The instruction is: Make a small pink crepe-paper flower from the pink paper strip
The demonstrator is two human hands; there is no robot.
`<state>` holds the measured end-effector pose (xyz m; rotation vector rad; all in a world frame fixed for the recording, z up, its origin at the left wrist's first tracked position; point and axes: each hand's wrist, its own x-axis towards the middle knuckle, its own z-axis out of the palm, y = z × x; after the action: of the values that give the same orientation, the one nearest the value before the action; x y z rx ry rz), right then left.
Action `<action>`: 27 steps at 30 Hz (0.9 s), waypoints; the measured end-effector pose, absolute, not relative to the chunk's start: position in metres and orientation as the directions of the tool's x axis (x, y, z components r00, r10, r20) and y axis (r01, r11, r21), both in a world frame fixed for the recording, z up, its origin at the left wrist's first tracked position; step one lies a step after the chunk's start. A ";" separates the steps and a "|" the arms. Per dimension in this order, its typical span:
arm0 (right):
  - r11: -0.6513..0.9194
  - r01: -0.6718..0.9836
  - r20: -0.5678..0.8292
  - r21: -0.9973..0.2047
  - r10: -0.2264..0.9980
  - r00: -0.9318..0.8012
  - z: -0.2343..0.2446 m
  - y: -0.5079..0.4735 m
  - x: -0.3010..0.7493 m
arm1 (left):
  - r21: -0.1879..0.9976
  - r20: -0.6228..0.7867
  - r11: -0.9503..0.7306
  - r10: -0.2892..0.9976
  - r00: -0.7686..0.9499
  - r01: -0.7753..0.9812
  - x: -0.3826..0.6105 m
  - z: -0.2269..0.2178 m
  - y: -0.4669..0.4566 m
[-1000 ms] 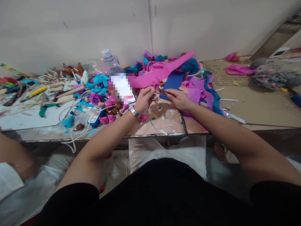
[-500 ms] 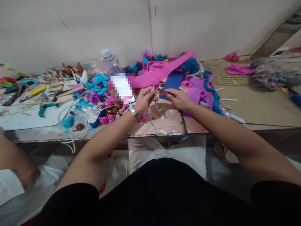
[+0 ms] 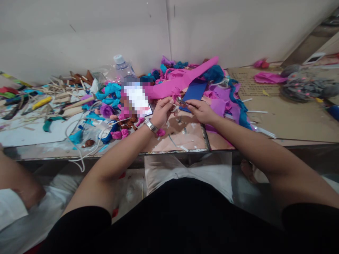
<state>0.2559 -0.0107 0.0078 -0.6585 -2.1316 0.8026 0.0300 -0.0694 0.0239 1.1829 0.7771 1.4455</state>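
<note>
My left hand (image 3: 162, 110), with a watch on its wrist, is closed in a pinch above the table's near middle. Between its fingertips is a small crumpled piece of pink crepe paper (image 3: 176, 93), and a thin white strip (image 3: 174, 109) hangs beside them. My right hand (image 3: 201, 110) is closed around a small dark metal tool (image 3: 182, 101); its exact kind is too small to make out. The tool's tip reaches close to the pink piece, but whether they touch I cannot tell. Behind both hands lies a long pink crepe paper strip (image 3: 174, 86), beside a blue sheet (image 3: 194, 93).
Left of my hands are a lit phone (image 3: 139, 100), a capped bottle (image 3: 125, 68), a white cable (image 3: 69, 131) and blue and purple paper scraps. Wooden sticks and a yellow-handled tool (image 3: 41, 102) lie farther left. Cardboard (image 3: 299, 121) covers the right side. Another person's arm (image 3: 18, 176) is at left.
The metal tool has turned slightly in my right hand, whose fingers have shifted a little. My left hand and the pink piece stay nearly in place.
</note>
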 end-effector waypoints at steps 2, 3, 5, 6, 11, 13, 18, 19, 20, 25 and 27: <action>0.670 0.193 0.464 -0.717 0.665 -0.585 0.008 -0.011 0.256 | 0.922 0.227 -0.201 0.973 0.042 -0.332 0.030 0.024 -0.069; 0.671 0.191 0.464 -0.716 0.663 -0.587 0.009 -0.011 0.256 | 0.918 0.221 -0.196 0.975 0.034 -0.345 0.030 0.023 -0.069; 0.678 0.184 0.469 -0.712 0.653 -0.594 0.010 -0.012 0.256 | 0.909 0.219 -0.197 0.976 0.017 -0.367 0.030 0.022 -0.068; 0.682 0.180 0.473 -0.709 0.649 -0.597 0.010 -0.012 0.255 | 0.906 0.220 -0.200 0.975 0.011 -0.373 0.030 0.022 -0.067; 0.693 0.177 0.484 -0.699 0.641 -0.596 0.010 -0.013 0.255 | 0.905 0.228 -0.208 0.974 0.012 -0.372 0.030 0.022 -0.066; 0.692 0.169 0.485 -0.702 0.638 -0.598 0.009 -0.014 0.255 | 0.898 0.254 -0.228 0.967 0.021 -0.376 0.030 0.022 -0.066; 0.682 0.159 0.481 -0.714 0.642 -0.596 0.010 -0.015 0.254 | 0.911 0.257 -0.233 0.966 0.025 -0.340 0.030 0.021 -0.066; 0.681 0.152 0.483 -0.716 0.640 -0.597 0.010 -0.015 0.254 | 0.914 0.245 -0.224 0.969 0.021 -0.339 0.030 0.022 -0.067; 0.681 0.143 0.485 -0.718 0.636 -0.600 0.011 -0.015 0.254 | 0.914 0.238 -0.217 0.971 0.020 -0.343 0.030 0.022 -0.067; 0.681 0.142 0.488 -0.718 0.639 -0.595 0.009 -0.015 0.254 | 0.901 0.254 -0.225 0.967 0.031 -0.371 0.031 0.024 -0.067; 0.678 0.169 0.487 -0.715 0.657 -0.576 0.007 -0.014 0.254 | 0.903 0.236 -0.214 0.972 0.015 -0.372 0.031 0.024 -0.067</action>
<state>0.2538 -0.0137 0.0073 -0.6329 -2.1119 0.8004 0.0306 -0.0670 0.0241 1.1095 0.7643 1.4846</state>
